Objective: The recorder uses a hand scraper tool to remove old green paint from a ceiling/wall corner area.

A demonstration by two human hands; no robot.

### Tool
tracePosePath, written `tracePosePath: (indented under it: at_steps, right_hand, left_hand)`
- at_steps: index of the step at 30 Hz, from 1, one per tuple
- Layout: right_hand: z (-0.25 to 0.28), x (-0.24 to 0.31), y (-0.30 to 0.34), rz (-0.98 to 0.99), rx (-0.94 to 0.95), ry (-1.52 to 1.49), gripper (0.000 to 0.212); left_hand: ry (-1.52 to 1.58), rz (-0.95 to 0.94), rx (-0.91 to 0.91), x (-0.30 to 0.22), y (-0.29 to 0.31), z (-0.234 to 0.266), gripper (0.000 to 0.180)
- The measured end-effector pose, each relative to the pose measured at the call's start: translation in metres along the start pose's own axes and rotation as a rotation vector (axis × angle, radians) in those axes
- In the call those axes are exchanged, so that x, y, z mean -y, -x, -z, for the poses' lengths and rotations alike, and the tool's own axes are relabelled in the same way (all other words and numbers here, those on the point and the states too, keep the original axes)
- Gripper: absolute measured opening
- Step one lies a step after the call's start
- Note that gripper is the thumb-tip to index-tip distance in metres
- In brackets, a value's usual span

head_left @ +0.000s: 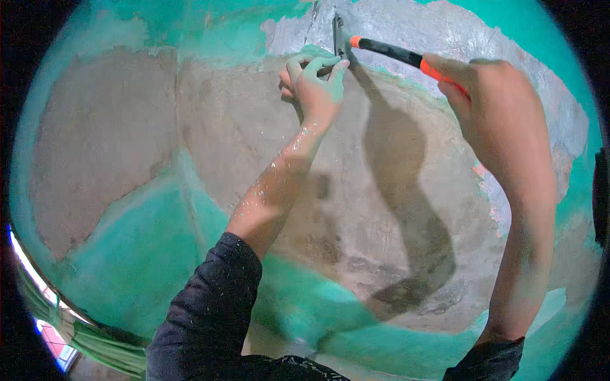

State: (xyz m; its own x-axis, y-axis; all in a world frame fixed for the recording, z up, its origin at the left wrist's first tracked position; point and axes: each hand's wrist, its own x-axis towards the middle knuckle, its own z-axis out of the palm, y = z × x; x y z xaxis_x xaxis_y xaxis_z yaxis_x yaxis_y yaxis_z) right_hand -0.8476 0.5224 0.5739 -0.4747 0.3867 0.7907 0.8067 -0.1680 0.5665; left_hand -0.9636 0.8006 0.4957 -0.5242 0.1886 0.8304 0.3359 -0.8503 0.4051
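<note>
My right hand (495,108) is wrapped round the black and orange handle of a scraper (391,52), raised at the upper right. Its narrow metal head lies upright near the bare pale grey patch (406,22) of the wall. Just below and left of that head, my left hand (318,86) has its fingers bent and pressed together, thumb and fingertip close to the head's lower end. A small green piece of paint (312,51) shows behind these fingers. Whatever the left fingers hold is hidden. Pale flakes cling to my left forearm.
Green paint (143,254) surrounds large brownish-grey bare areas (105,140) of wall. My right arm casts a long shadow (406,190) across the middle. A green curtain (108,346) hangs by a bright opening at the lower left.
</note>
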Motion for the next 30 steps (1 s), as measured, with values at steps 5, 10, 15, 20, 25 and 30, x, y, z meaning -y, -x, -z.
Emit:
tracePosePath:
  at_steps: [5,10,15,20,25,30]
  right_hand:
    - [0.002,-0.017,-0.007,-0.065,0.060,-0.142,0.030]
    - [0.003,-0.011,-0.010,-0.182,0.146,-0.085,0.030]
    - [-0.016,-0.020,-0.008,-0.045,-0.034,-0.170,0.023]
    - [-0.008,-0.002,-0.008,-0.042,-0.008,-0.078,0.024]
    - [-0.012,-0.021,-0.011,-0.040,0.096,-0.074,0.031]
    - [-0.009,-0.026,-0.012,-0.030,0.077,-0.225,0.030]
  left_hand:
    - [0.012,0.104,0.005,-0.013,0.006,-0.001,0.021]
    - [-0.035,0.045,0.014,-0.005,0.001,0.001,0.029]
    - [-0.051,0.045,-0.029,-0.002,-0.005,-0.001,0.026]
    - [-0.057,0.016,-0.040,0.015,-0.008,0.002,0.021]
    - [-0.019,0.048,-0.038,-0.003,0.000,-0.001,0.020]
    - [0.017,0.025,-0.095,-0.001,0.002,-0.005,0.020]
